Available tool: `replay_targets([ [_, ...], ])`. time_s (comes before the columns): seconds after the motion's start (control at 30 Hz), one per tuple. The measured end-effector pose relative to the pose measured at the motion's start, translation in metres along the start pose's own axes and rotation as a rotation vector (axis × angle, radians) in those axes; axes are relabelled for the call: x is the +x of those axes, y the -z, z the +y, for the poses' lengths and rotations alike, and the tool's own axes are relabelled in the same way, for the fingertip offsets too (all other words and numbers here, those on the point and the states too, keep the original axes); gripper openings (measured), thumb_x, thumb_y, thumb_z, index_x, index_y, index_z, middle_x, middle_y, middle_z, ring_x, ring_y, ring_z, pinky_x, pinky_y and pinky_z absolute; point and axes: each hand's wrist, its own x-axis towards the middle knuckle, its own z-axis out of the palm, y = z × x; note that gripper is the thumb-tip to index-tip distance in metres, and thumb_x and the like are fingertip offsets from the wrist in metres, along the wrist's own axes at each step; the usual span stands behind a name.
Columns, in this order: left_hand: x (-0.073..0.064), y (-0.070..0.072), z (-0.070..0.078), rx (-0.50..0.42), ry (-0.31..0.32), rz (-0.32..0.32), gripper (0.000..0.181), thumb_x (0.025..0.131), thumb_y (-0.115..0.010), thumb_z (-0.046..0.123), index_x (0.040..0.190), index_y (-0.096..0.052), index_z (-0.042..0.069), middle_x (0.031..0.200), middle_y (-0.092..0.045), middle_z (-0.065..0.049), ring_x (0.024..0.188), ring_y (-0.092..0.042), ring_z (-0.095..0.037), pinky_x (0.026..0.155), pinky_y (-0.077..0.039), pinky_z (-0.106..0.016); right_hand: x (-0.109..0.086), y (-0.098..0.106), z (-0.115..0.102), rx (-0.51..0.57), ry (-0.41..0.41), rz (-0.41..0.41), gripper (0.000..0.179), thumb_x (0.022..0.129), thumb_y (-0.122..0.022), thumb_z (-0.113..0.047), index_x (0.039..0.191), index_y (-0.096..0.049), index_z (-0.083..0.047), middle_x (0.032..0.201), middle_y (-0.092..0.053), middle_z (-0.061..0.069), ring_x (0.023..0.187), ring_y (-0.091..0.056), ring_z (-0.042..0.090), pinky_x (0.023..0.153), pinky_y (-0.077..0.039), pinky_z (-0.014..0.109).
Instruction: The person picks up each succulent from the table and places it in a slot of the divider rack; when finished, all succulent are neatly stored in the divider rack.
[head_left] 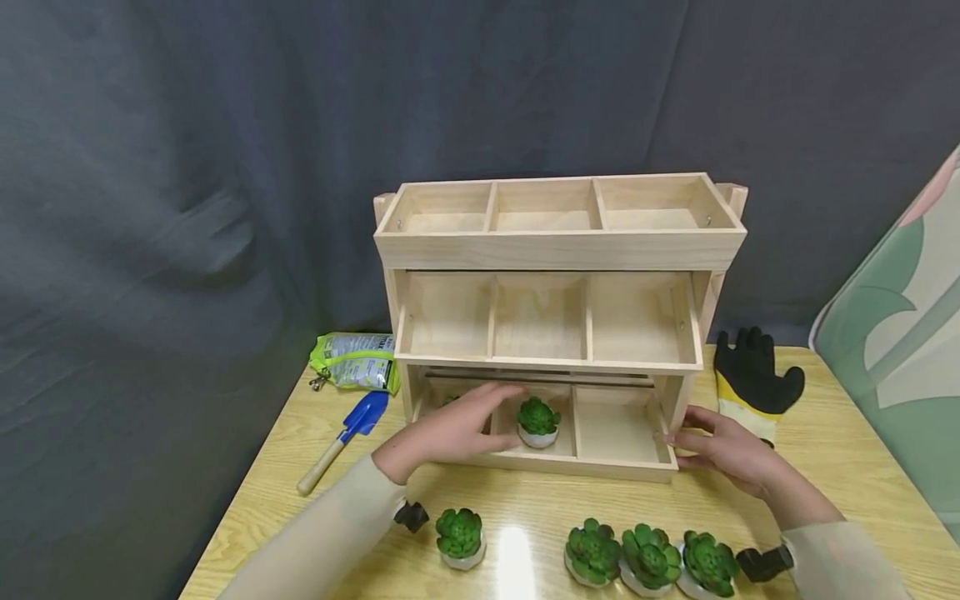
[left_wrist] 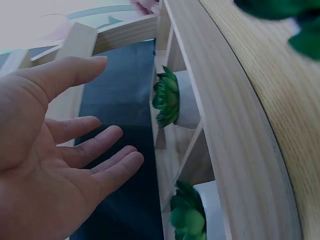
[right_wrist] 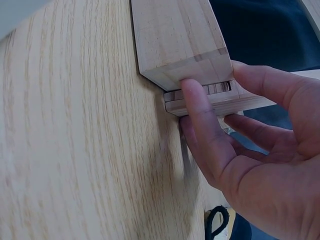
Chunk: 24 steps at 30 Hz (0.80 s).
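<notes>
A three-tier wooden planter stand (head_left: 558, 250) stands on the table, each tier split into three compartments. In the bottom tier's middle compartment sits a small succulent (head_left: 538, 417) in a white pot. Another succulent (left_wrist: 187, 212) is in the left compartment, mostly hidden by my arm in the head view. My left hand (head_left: 468, 423) hovers above that tier beside the middle succulent, fingers spread and holding nothing. At the stand's lower right end, my right hand (head_left: 723, 450) grips the wood, its thumb (right_wrist: 262, 82) and index finger (right_wrist: 197, 102) against the end piece.
On the front table lie one potted succulent (head_left: 460, 537) at left and a row of three, including one succulent (head_left: 592, 552), at right. A blue trowel (head_left: 345, 442) and a green bag (head_left: 356, 360) lie left; a black-and-yellow glove (head_left: 757, 379) lies right.
</notes>
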Motion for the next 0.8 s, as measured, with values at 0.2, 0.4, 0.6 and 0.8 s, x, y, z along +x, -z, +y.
replay_targets([
  [0.2,-0.024,0.003,-0.004,-0.066,0.015,0.031,0.081,0.104,-0.065,0.056,0.169,-0.032,0.021,0.176,-0.030,-0.013,0.162,-0.034,-0.034,0.130,-0.038,-0.059,-0.001,0.002,-0.001,0.003,0.007,0.004,0.084,0.110,-0.061,-0.022,0.166,-0.008,0.012,0.166,-0.020,0.043,0.138,-0.059,0.046,0.097,-0.066,0.036],
  [0.4,-0.049,0.000,-0.009,-0.124,0.015,0.075,0.078,0.102,-0.067,0.056,0.168,-0.035,0.028,0.171,-0.039,-0.004,0.154,-0.047,-0.031,0.125,-0.044,-0.056,-0.001,0.003,-0.003,-0.002,0.011,0.005,0.084,0.110,-0.061,-0.022,0.166,-0.009,0.013,0.165,-0.021,0.043,0.137,-0.059,0.047,0.097,-0.066,0.037],
  [0.6,-0.074,-0.010,-0.017,-0.197,0.032,0.114,0.074,0.103,-0.065,0.059,0.166,-0.038,0.031,0.166,-0.045,-0.001,0.149,-0.052,-0.032,0.115,-0.053,-0.057,-0.001,0.000,-0.002,0.007,0.012,0.005,0.084,0.110,-0.061,-0.022,0.166,-0.009,0.013,0.165,-0.021,0.043,0.138,-0.058,0.046,0.097,-0.066,0.037],
  [0.8,-0.099,-0.020,-0.029,-0.306,0.013,0.120,0.070,0.103,-0.070,0.050,0.163,-0.039,0.033,0.165,-0.046,-0.003,0.148,-0.055,-0.032,0.120,-0.051,-0.052,-0.002,-0.003,0.000,0.016,0.006,0.009,0.084,0.110,-0.062,-0.022,0.166,-0.010,0.013,0.165,-0.022,0.043,0.138,-0.059,0.046,0.097,-0.066,0.037],
])
